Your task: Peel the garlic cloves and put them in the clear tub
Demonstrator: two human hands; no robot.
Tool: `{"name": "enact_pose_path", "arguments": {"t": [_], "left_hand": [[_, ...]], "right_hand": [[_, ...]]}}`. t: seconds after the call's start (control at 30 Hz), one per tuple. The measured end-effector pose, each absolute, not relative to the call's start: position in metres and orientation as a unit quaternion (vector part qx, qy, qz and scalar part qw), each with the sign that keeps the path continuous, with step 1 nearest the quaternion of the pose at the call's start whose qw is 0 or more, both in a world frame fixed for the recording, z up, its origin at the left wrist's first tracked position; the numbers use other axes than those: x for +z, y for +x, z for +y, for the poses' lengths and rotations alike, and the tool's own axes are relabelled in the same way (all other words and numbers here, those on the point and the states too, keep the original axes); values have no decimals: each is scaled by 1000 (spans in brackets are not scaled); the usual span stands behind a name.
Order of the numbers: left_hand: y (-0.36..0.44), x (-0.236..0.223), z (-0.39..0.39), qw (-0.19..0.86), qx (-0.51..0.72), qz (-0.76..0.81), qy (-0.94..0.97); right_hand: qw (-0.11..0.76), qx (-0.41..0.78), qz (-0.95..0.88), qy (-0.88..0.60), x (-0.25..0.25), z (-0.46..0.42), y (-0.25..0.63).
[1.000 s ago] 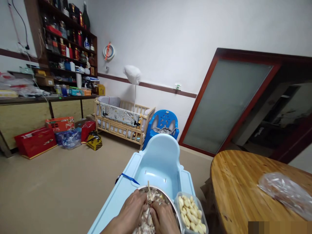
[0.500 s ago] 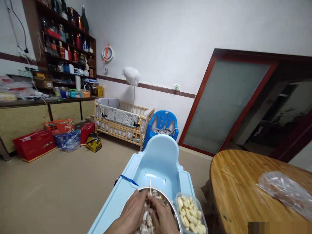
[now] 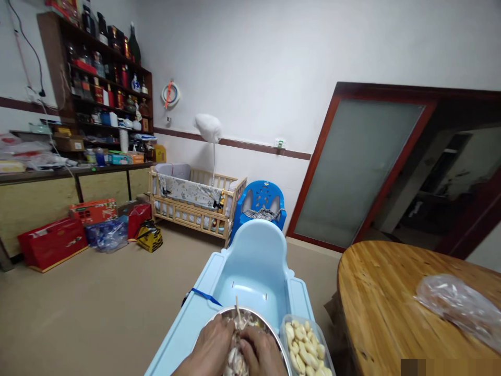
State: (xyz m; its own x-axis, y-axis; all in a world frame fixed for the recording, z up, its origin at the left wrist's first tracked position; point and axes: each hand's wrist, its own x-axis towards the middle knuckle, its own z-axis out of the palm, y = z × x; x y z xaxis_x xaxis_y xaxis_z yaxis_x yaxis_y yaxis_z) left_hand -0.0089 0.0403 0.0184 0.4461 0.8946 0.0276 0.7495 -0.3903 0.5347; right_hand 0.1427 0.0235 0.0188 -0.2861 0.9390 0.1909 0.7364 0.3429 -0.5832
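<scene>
A round metal bowl (image 3: pixel 273 330) holds unpeeled garlic (image 3: pixel 236 360) and loose papery skins. Both hands are inside it, fingertips close together. My left hand (image 3: pixel 214 342) is closed, its fingers curled down on garlic. Opposite it, my right hand (image 3: pixel 263 349) is also closed on garlic, thumb bent inward; the exact piece between the fingers is hidden. A thin dry stalk (image 3: pixel 237 308) sticks up beyond the fingertips. Right of the bowl, a clear plastic tub (image 3: pixel 329 360) is filled with peeled garlic cloves (image 3: pixel 304 344).
The bowl and tub rest on a light-blue plastic child's seat (image 3: pixel 258 261). A wooden round table (image 3: pixel 376 292) with a plastic bag (image 3: pixel 457 303) stands to the right. Behind are a blue chair (image 3: pixel 263 196) and a wooden crib (image 3: pixel 191 209). Red bags (image 3: pixel 55 243) lie at left.
The view has shifted slightly, so the room sits a little lower. Both hands stay in the bowl with small finger movements; the stalk stands slightly farther left.
</scene>
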Motion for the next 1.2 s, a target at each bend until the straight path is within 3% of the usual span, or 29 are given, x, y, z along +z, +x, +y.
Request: {"name": "enact_pose_path", "arguments": {"t": [0.6,0.93,1.2], "left_hand": [[-6,1,50,175,148,460,858],[-7,6,55,252,148,439,849],[-8,9,47,270,198,447,829]], "right_hand": [[410,154,-732,-522,17,25,155],[285,41,-824,-489,-7,31,159],[255,105,-774,-570,-5,31,149]]}}
